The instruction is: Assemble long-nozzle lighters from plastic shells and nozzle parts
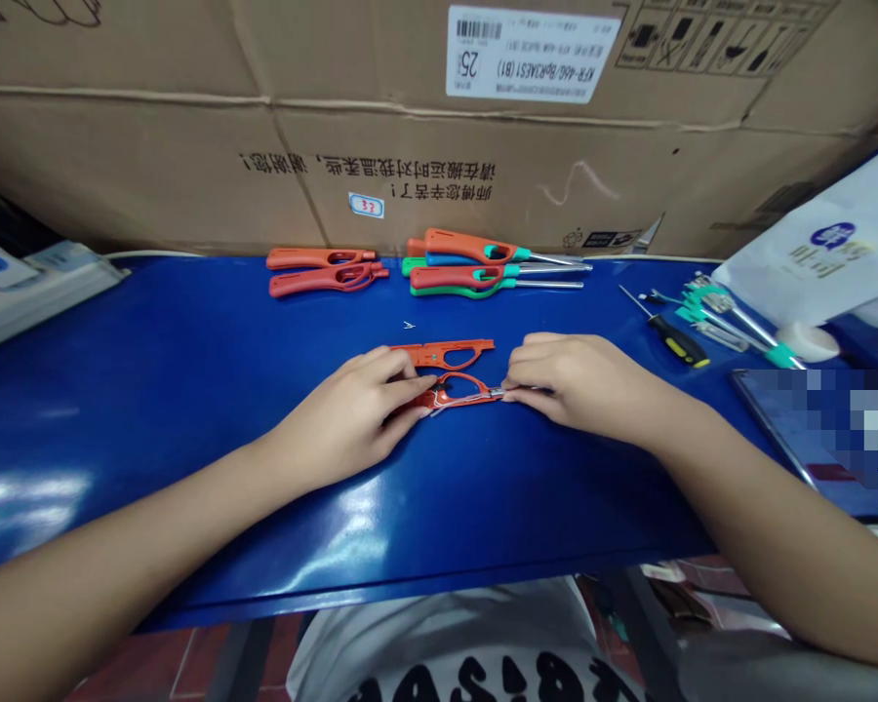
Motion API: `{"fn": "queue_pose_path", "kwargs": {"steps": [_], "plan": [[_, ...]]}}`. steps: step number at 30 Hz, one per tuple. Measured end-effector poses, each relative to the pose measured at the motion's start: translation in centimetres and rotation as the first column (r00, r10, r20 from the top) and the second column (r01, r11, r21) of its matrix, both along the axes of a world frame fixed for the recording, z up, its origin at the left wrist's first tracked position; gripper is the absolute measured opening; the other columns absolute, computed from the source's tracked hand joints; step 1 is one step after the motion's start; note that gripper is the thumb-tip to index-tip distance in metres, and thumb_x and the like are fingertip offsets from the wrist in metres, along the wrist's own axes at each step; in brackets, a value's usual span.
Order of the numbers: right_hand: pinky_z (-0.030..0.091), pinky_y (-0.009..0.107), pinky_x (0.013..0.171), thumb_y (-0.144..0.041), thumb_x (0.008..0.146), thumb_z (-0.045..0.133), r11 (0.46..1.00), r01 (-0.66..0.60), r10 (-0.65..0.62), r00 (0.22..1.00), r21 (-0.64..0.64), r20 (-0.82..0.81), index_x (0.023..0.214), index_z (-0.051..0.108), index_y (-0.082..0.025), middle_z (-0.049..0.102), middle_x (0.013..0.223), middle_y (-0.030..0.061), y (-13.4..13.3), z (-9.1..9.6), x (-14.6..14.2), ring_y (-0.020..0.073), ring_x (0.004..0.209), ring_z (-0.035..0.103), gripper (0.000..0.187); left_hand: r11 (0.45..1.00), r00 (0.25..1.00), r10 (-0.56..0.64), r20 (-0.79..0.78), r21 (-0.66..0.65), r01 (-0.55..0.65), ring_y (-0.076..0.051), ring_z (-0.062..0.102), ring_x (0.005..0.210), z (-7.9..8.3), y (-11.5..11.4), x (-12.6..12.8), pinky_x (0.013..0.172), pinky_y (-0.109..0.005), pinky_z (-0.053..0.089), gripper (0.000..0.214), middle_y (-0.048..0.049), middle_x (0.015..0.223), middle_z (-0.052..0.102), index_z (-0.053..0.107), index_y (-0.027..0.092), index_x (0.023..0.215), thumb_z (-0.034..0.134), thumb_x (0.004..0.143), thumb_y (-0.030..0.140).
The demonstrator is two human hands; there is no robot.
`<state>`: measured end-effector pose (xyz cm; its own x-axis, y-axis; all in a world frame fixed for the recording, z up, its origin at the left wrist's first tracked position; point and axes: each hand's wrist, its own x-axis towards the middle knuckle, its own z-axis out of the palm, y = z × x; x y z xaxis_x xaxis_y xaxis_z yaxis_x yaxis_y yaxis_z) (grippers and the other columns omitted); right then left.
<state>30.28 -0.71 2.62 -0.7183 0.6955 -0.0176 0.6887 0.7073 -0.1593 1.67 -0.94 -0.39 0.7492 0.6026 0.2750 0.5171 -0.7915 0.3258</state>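
A printed shirt [446,634] is below the orange lighter half [468,401], which stretches left to right between the hands, over the desk [527,517]; left hand [366,405] grips its left end, right hand [578,382] pinches the metal tip [496,392] at its right.

Makeshift workshop, apparently: I'm at a blue table [190,390], orange casing halves [428,354] by my left hand [370,405], long-nosed lighters [443,280] beyond them, screwdriver [679,341] and loose metal parts [736,327] out past my right hand [575,380], big cardboard carton [380,127] beyond both hands.

Blue table [190,390] | lighter pile [446,280] | orange shell half [430,355] | screwdriver [677,341]
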Motion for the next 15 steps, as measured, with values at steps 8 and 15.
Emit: {"fn": "queue_pose_path", "kwargs": {"steps": [8, 15], "plan": [[0.040, 0.026, 0.063, -0.026, 0.094, 0.065, 0.972, 0.033, -0.085, 0.973, -0.233, -0.215, 0.092, 0.069, -0.017, 0.066, 0.089, 0.0043, 0.34, -0.19, 0.73, 0.0140, 0.071, 0.057, 0.009, 0.999, 1.000, 0.002, 0.025, -0.041, -0.001, -0.024, 0.060, 0.100, -0.17, -0.27, 0.27, 0.092, -0.042, 0.054, 0.030, -0.0107, 0.103, 0.065, 0.068, 0.014, 0.126, 0.053, 0.102, 0.024], [0.039, 0.028, 0.066, -0.023, 0.094, 0.063, 0.978, 0.067, -0.094, 0.987, -0.196, -0.133, 0.093, 0.067, -0.020, 0.068, 0.095, 0.0043, 0.32, -0.01, 1.07, 0.0167, 0.079, 0.060, 0.005, 0.999, 1.000, 0.006, 0.011, -0.051, -0.005, -0.024, 0.060, 0.099, -0.15, -0.21, 0.13, 0.092, -0.043, 0.053, 0.028, -0.0101, 0.102, 0.064, 0.070, 0.016, 0.122, 0.052, 0.102, 0.024]]}}
